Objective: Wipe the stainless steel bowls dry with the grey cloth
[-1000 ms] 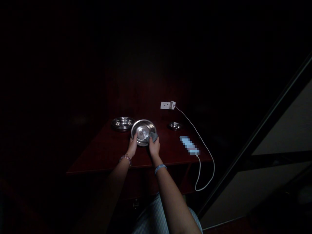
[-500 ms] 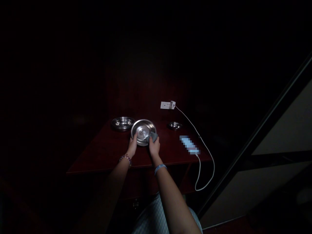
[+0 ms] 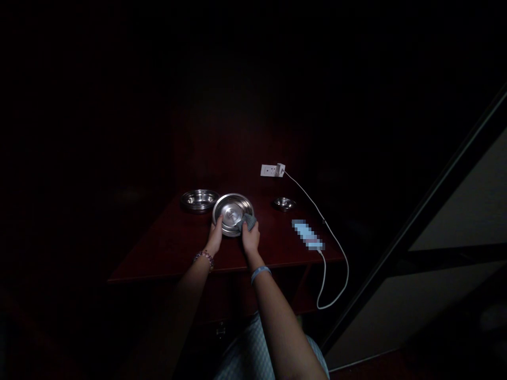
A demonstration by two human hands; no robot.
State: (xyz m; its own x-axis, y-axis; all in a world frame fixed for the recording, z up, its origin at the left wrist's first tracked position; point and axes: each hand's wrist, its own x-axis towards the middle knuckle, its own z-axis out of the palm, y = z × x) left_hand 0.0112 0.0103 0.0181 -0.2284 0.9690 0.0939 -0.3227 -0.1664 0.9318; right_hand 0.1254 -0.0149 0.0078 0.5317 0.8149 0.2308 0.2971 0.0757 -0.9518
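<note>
Table edges: near edge of the red table [image 3: 158, 258] passes beneath both forearms.
Open room: bare tabletop left of the hands.
Steel bowl [image 3: 231, 214]: shiny, round, tilted, mid-table, right of the stacked bowls [image 3: 200, 207].
Left hand [image 3: 215, 237]: grips its left rim.
Right hand [image 3: 251, 237]: pinches grey cloth [image 3: 247, 222] against its right side.

- Left hand [image 3: 214, 240]: fingers behind held steel bowl [image 3: 233, 203], mostly hidden; thumb shows.
- Right hand [image 3: 251, 237]: fingers largely hidden by gray cloth [image 3: 249, 220] and bowl; grip underneath unseen.
- Left forearm [image 3: 194, 290]: lower part lost in dark.
- Right forearm [image 3: 281, 322]: cut off at bottom edge.
- Stacked dishes [image 3: 200, 200]: count unclear.
- Device [image 3: 307, 235] on cable [image 3: 336, 243]: pixelated, screen unreadable.
- Wall socket [image 3: 269, 170]: markings too small.
</note>
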